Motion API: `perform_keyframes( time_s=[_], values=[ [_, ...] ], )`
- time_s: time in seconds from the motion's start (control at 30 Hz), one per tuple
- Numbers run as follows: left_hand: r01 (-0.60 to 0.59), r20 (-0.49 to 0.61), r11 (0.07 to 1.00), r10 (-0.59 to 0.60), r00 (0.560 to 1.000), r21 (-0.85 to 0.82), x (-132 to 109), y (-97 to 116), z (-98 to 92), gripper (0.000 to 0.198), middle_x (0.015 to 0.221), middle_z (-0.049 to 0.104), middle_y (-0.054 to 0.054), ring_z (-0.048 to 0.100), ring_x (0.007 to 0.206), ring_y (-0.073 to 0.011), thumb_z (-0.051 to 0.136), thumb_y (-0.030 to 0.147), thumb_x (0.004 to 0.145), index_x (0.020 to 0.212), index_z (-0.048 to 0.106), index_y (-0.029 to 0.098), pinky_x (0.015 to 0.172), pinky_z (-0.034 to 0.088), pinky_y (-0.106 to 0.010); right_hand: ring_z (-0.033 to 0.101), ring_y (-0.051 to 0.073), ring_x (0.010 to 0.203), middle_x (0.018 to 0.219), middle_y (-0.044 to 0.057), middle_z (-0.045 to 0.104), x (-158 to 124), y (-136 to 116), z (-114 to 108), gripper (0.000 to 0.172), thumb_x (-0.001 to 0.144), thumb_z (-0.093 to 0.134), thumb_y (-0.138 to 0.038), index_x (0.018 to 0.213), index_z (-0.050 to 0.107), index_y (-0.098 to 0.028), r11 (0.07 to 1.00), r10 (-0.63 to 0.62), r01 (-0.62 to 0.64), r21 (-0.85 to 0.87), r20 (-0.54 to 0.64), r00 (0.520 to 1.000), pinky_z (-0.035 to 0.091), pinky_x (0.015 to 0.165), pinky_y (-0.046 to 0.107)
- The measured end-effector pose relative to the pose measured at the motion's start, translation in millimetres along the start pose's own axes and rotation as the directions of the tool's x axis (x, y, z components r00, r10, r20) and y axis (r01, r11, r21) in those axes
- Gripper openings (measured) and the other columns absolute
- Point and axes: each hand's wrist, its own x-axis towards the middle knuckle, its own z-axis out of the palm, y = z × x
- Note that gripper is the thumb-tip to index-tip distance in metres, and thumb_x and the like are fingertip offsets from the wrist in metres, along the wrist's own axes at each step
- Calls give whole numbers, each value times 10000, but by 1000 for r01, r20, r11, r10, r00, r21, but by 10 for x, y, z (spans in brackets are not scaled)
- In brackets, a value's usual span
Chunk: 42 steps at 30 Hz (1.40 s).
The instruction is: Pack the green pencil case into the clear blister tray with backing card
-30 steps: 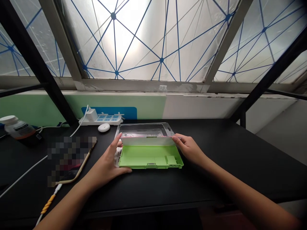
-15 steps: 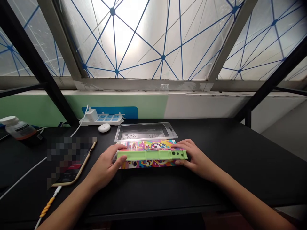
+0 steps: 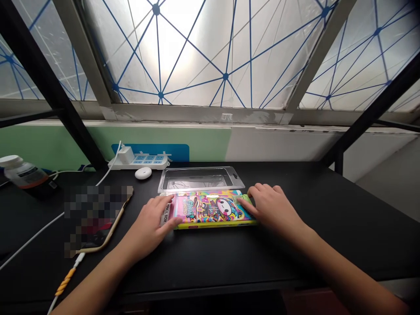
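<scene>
A closed pencil box (image 3: 211, 210) with a bright cartoon lid and a green base lies flat on the black desk (image 3: 210, 258). My left hand (image 3: 151, 223) grips its left end, thumb along the front edge. My right hand (image 3: 271, 208) lies on its right end, fingers curved down over the lid. A clear plastic packaging tray (image 3: 200, 178) lies just behind the box.
A white power strip (image 3: 139, 162) with a plugged charger and a small white round case (image 3: 143, 173) sit at the back. A phone (image 3: 98, 218) with a cable lies at left, a bottle (image 3: 22, 174) at far left. Black frame posts flank the window.
The box was open with its green inside showing. The lid came down, and the closed box now lies flat with its picture side up, both hands still on its ends.
</scene>
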Motion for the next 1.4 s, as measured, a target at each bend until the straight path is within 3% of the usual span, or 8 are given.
perform_keyframes(
  time_s=[0.23, 0.57, 0.73, 0.87, 1.03, 1.17, 1.27, 1.4],
  values=[
    [3, 14, 993, -2, 1000, -116, -47, -69, 29, 884, 1408, 565, -127, 503, 1328, -330, 764, 496, 764, 1499, 334, 257, 1108, 383, -494, 575, 282, 947, 1006, 117, 656, 257, -611, -16, 315, 988, 486, -437, 1078, 635, -175, 939, -289, 289, 184, -28, 957, 418, 808, 404],
    [29, 97, 948, 2, 995, -317, -41, 14, -18, 987, 1385, 610, -120, 475, 1371, -282, 689, 470, 839, 1593, 86, 264, 1142, 354, -497, 545, 281, 923, 975, 130, 623, 399, -765, 159, 270, 1013, 437, -394, 1006, 592, -173, 917, -243, 309, 252, -261, 934, 466, 833, 425],
    [55, 96, 949, -27, 995, -309, -58, -29, -108, 615, 1444, 563, -62, 466, 1380, -267, 349, 588, 995, 1521, 379, 270, 1118, 396, -450, 574, 282, 1000, 1059, 133, 650, 201, -706, -63, 197, 988, 510, -367, 1030, 584, -190, 870, -325, 454, 195, -466, 823, 462, 905, 449],
    [36, 99, 974, -14, 995, -222, -63, -70, -164, 635, 1459, 546, -26, 478, 1372, -286, 173, 597, 1016, 1399, 566, 278, 1150, 336, -498, 641, 248, 968, 1085, 94, 690, -261, -621, -301, 170, 986, 516, -350, 1082, 596, -234, 767, -524, 604, 217, -332, 784, 483, 930, 439],
    [82, 153, 988, -61, 986, -133, -55, -40, -167, 670, 1513, 470, -51, 438, 1391, -341, 503, 646, 908, 1475, 469, 290, 1122, 366, -527, 523, 355, 1293, 1446, 143, 534, -601, -267, -251, 493, 861, 677, -503, 1285, 557, -282, 834, -390, 430, 345, -182, 903, 428, 1063, 552],
    [70, 157, 991, -52, 986, -113, -57, -12, -169, 699, 1506, 485, -43, 483, 1363, -325, 576, 616, 880, 1492, 439, 306, 1096, 415, -476, 400, 366, 1407, 1602, 130, 323, -482, 140, -18, 878, 822, 728, -442, 1552, 255, -324, 851, -162, 125, 510, 30, 986, 451, 1062, 549],
    [65, 141, 991, -48, 989, -117, -65, -32, -162, 688, 1528, 457, -50, 457, 1384, -313, 512, 607, 921, 1517, 395, 284, 1115, 393, -458, 454, 334, 1377, 1561, 108, 409, -381, 244, 79, 834, 859, 682, -446, 1559, 256, -288, 770, -113, -30, 637, 182, 977, 447, 1084, 496],
    [87, 128, 974, -61, 990, -207, -70, -82, -158, 621, 1519, 473, -53, 438, 1400, -289, 261, 583, 1013, 1551, 308, 277, 1127, 371, -456, 565, 319, 1276, 1423, 96, 581, -368, 152, 93, 542, 934, 557, -507, 1412, 496, -259, 704, 22, -117, 700, 143, 989, 492, 1034, 470]
  ],
)
